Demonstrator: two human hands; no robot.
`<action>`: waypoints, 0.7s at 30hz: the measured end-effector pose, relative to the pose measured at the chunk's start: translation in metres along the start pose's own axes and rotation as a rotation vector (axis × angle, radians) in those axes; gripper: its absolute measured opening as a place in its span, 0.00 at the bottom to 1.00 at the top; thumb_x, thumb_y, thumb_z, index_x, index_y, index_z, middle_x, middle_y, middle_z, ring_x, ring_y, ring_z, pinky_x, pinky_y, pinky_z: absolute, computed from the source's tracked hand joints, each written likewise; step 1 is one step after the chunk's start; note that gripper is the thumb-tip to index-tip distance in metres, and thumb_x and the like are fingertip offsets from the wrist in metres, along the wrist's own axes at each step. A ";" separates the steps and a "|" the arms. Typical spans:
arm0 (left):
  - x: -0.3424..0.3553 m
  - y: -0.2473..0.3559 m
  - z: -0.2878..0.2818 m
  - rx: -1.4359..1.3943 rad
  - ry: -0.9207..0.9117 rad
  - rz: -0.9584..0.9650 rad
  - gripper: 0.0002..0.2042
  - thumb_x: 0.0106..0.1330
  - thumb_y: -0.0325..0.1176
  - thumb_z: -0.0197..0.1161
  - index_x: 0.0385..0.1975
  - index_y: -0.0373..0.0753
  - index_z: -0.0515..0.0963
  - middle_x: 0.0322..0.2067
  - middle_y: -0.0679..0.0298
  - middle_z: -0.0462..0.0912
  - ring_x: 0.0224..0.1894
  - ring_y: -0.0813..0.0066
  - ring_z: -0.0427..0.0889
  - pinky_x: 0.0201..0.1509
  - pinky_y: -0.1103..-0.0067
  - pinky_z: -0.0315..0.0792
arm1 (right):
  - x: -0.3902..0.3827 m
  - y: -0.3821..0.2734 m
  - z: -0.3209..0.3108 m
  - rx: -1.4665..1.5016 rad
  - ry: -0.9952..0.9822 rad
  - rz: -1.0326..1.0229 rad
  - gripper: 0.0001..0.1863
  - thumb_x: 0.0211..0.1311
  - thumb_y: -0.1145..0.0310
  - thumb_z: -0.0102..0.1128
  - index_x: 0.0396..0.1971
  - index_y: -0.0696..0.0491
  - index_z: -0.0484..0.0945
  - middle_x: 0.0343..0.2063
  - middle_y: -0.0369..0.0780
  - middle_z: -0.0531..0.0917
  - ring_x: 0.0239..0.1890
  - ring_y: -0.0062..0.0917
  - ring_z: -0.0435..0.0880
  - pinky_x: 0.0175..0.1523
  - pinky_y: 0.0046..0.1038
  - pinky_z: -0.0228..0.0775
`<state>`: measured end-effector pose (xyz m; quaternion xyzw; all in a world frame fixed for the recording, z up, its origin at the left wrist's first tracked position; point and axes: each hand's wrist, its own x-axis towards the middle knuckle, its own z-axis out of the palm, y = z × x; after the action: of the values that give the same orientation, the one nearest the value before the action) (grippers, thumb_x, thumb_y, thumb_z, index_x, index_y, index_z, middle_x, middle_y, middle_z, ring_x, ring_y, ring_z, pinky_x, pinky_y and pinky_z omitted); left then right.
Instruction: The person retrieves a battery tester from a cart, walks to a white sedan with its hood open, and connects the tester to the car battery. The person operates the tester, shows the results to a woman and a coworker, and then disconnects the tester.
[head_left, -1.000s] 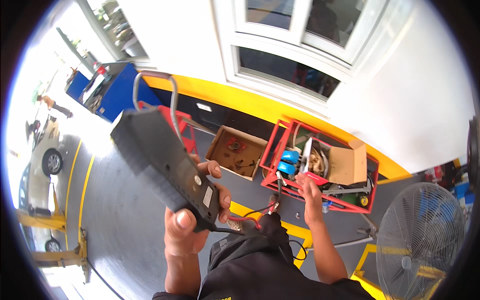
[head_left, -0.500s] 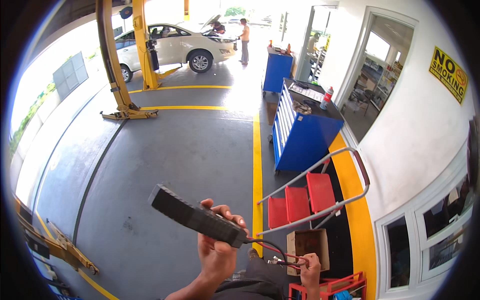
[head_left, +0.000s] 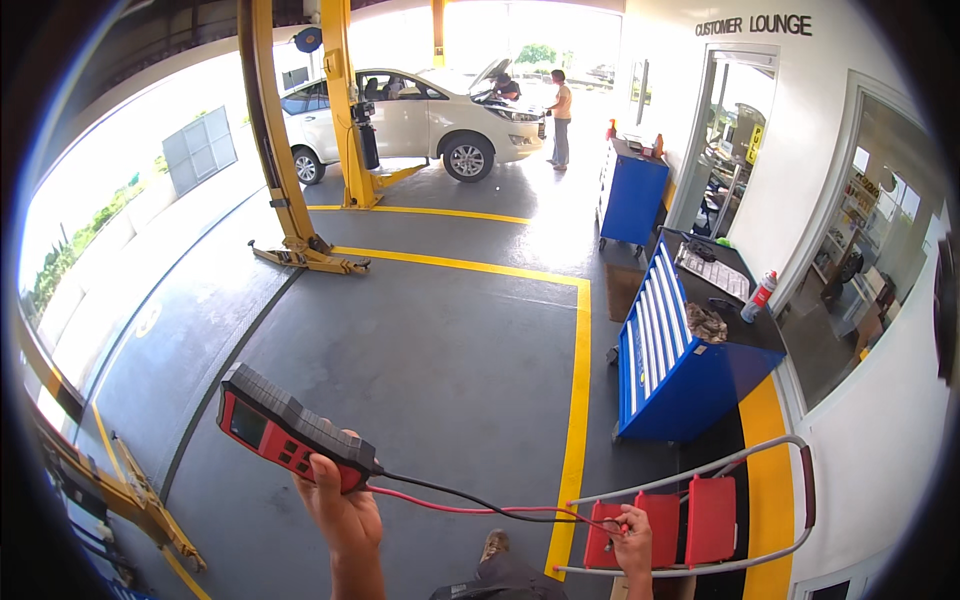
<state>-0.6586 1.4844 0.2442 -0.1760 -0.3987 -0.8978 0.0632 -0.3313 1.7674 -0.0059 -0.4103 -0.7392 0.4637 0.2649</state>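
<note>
My left hand (head_left: 345, 515) grips a handheld battery tester (head_left: 290, 430) by its cable end, thumb on the front and fingers behind. The tester is black and red, with a small screen and several dark buttons facing up toward me. Out of its end run a black cable (head_left: 450, 492) and a red cable (head_left: 440, 503), stretched to the right. My right hand (head_left: 633, 545) is closed around the far ends of these cables, and a bit of red shows at its fingertips. What exactly sits on the cable ends is mostly hidden by the fingers.
A red step ladder (head_left: 712, 520) with a grey rail stands beside my right hand. Beyond it are a blue tool cabinet (head_left: 660, 370) and a second blue cabinet (head_left: 637, 195). Yellow lift posts (head_left: 275, 150) rise ahead, near a white car (head_left: 420, 125) with a person (head_left: 562, 105) beside it.
The tester has turned so that its screen and buttons show, and it has moved left. My hands are farther apart, with the cables drawn longer between them. The view has swung left and up.
</note>
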 end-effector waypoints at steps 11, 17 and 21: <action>0.270 -0.106 -0.021 0.018 0.326 -0.063 0.27 0.83 0.40 0.61 0.73 0.30 0.66 0.64 0.49 0.80 0.62 0.60 0.85 0.60 0.73 0.89 | 0.400 -0.222 0.153 0.362 -0.465 0.222 0.14 0.66 0.63 0.82 0.40 0.57 0.87 0.25 0.33 0.83 0.26 0.15 0.81 0.33 0.19 0.73; 0.433 -0.240 0.007 0.025 0.248 -0.091 0.29 0.84 0.42 0.59 0.76 0.33 0.61 0.66 0.43 0.78 0.60 0.57 0.88 0.52 0.72 0.93 | 0.585 -0.314 0.246 0.459 -0.327 0.108 0.13 0.66 0.65 0.81 0.42 0.56 0.87 0.26 0.34 0.83 0.25 0.15 0.78 0.31 0.17 0.71; 0.548 -0.328 0.018 -0.036 0.059 -0.234 0.31 0.84 0.43 0.59 0.78 0.33 0.59 0.68 0.42 0.76 0.56 0.59 0.89 0.51 0.74 0.93 | 0.681 -0.341 0.281 0.422 -0.199 0.128 0.13 0.70 0.65 0.78 0.44 0.57 0.86 0.28 0.34 0.84 0.27 0.15 0.81 0.30 0.18 0.73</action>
<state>-1.2466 1.7341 0.2285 -0.1027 -0.3984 -0.9108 -0.0335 -1.0275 2.1372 0.1890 -0.3444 -0.6209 0.6618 0.2405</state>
